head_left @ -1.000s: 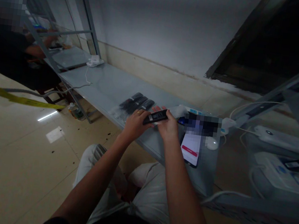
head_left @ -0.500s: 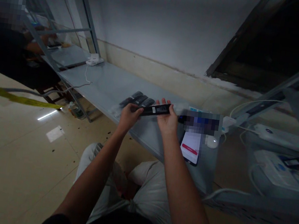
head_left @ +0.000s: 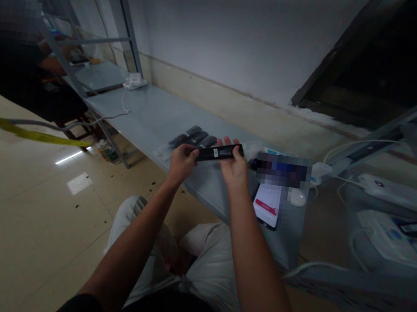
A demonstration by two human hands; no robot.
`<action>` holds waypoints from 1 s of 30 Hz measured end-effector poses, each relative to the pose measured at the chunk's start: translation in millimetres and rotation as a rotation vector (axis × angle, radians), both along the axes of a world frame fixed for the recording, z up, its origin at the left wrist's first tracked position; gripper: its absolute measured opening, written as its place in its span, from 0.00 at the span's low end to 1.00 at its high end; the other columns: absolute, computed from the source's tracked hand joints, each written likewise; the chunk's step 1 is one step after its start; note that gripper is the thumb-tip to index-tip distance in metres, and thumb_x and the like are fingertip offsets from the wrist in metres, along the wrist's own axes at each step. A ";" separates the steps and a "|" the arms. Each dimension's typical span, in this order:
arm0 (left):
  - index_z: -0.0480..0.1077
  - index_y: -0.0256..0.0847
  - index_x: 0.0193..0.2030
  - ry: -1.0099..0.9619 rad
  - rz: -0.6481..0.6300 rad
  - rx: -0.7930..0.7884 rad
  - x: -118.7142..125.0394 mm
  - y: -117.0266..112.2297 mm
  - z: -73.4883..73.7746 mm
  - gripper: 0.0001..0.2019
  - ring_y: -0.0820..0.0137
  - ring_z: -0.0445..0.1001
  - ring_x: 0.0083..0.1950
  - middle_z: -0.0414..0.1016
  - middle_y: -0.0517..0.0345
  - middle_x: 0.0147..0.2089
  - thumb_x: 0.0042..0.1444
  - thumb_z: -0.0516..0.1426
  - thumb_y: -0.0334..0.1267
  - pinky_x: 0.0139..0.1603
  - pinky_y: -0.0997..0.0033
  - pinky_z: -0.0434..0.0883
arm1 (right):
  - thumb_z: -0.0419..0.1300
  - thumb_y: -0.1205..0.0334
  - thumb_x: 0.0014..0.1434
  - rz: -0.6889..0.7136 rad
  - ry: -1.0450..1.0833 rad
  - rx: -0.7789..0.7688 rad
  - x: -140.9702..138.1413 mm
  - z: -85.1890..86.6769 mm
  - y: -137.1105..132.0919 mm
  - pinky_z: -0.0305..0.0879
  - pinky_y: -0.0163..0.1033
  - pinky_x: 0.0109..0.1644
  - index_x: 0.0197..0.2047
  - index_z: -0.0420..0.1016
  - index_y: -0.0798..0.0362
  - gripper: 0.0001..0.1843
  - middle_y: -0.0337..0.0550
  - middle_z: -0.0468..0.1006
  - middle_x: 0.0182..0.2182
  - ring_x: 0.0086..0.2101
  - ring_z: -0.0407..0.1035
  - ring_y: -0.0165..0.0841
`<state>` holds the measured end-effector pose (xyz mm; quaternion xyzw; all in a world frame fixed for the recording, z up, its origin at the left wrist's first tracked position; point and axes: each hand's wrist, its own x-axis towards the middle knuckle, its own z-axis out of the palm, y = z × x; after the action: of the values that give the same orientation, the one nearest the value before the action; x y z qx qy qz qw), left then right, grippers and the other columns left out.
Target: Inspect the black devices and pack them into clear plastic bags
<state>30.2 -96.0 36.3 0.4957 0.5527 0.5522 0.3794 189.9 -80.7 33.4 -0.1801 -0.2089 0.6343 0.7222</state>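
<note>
A long black remote-like device [head_left: 219,153] with a small white label is held level above the grey table [head_left: 152,118]. My left hand [head_left: 182,161] is closed on its left end. My right hand [head_left: 235,165] grips its right end, thumb on top and fingers behind. Just beyond the hands, several similar black devices [head_left: 192,138] lie side by side on the table in clear wrapping.
A phone with a white and red screen [head_left: 267,205] lies to the right of my hands, beside a white mouse [head_left: 298,198]. White power strips and cables [head_left: 319,171] sit at the right. Another person [head_left: 20,70] works at the far left table.
The black device rose from a tilted position near the table to level, held at both ends. My hands have moved slightly apart along it.
</note>
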 end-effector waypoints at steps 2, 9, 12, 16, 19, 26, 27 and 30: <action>0.72 0.35 0.40 -0.001 0.004 0.003 -0.1 -1.0 -0.5 0.10 0.75 0.70 0.21 0.74 0.56 0.29 0.56 0.60 0.39 0.21 0.76 0.67 | 0.54 0.64 0.65 0.003 -0.005 0.004 -0.6 0.4 -0.7 0.59 0.63 0.66 0.48 0.68 0.46 0.08 0.41 0.81 0.46 0.49 0.78 0.38; 0.73 0.35 0.41 -0.028 0.010 0.056 -0.6 -3.3 -7.0 0.09 0.74 0.71 0.25 0.74 0.56 0.31 0.55 0.58 0.38 0.22 0.76 0.71 | 0.54 0.64 0.65 0.014 -0.014 0.024 -2.3 1.4 -4.2 0.59 0.64 0.66 0.47 0.68 0.47 0.08 0.40 0.82 0.46 0.48 0.78 0.39; 0.73 0.35 0.40 -0.037 0.009 0.067 -0.8 -3.3 -8.7 0.09 0.74 0.70 0.24 0.73 0.56 0.31 0.55 0.58 0.37 0.22 0.75 0.71 | 0.56 0.64 0.64 0.023 -0.029 0.029 -2.7 0.1 -4.3 0.60 0.63 0.66 0.47 0.68 0.46 0.08 0.41 0.81 0.46 0.49 0.78 0.38; 0.73 0.35 0.41 -0.036 0.021 0.061 -0.6 -3.3 -8.1 0.09 0.75 0.69 0.22 0.72 0.57 0.30 0.56 0.57 0.36 0.21 0.75 0.69 | 0.56 0.63 0.64 0.027 -0.035 0.026 -2.9 -1.1 -3.6 0.59 0.61 0.67 0.47 0.68 0.46 0.08 0.40 0.81 0.46 0.49 0.77 0.37; 0.73 0.36 0.41 -0.028 0.030 0.054 0.0 -3.4 -8.4 0.09 0.76 0.68 0.21 0.71 0.59 0.29 0.56 0.57 0.36 0.21 0.75 0.67 | 0.56 0.63 0.65 0.026 -0.034 0.024 -3.3 -1.2 -3.6 0.60 0.61 0.67 0.47 0.69 0.46 0.08 0.40 0.81 0.46 0.49 0.77 0.37; 0.72 0.38 0.42 -0.005 0.049 0.081 4.5 -10.1 -5.2 0.10 0.76 0.68 0.23 0.70 0.61 0.28 0.59 0.57 0.42 0.24 0.76 0.65 | 0.54 0.63 0.66 0.001 -0.004 0.012 -3.4 -1.3 -4.3 0.62 0.62 0.65 0.47 0.68 0.46 0.07 0.39 0.82 0.45 0.48 0.78 0.37; 0.72 0.38 0.42 0.005 0.043 0.081 5.0 -11.2 -3.7 0.12 0.76 0.68 0.23 0.69 0.62 0.27 0.57 0.59 0.44 0.24 0.77 0.65 | 0.54 0.63 0.66 -0.002 0.005 0.005 -3.1 -1.4 -4.2 0.62 0.62 0.65 0.47 0.68 0.46 0.07 0.40 0.81 0.45 0.49 0.78 0.37; 0.71 0.38 0.42 0.034 0.035 0.078 5.5 -13.0 0.2 0.15 0.76 0.68 0.23 0.68 0.64 0.26 0.53 0.64 0.45 0.25 0.77 0.64 | 0.56 0.63 0.65 0.000 0.021 -0.008 -2.3 -1.9 -3.3 0.62 0.63 0.64 0.47 0.69 0.47 0.07 0.41 0.81 0.47 0.51 0.76 0.38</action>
<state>35.7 -109.0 36.5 0.5097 0.5457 0.5714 0.3405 187.6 -83.9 31.6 -0.1764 -0.1988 0.6369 0.7237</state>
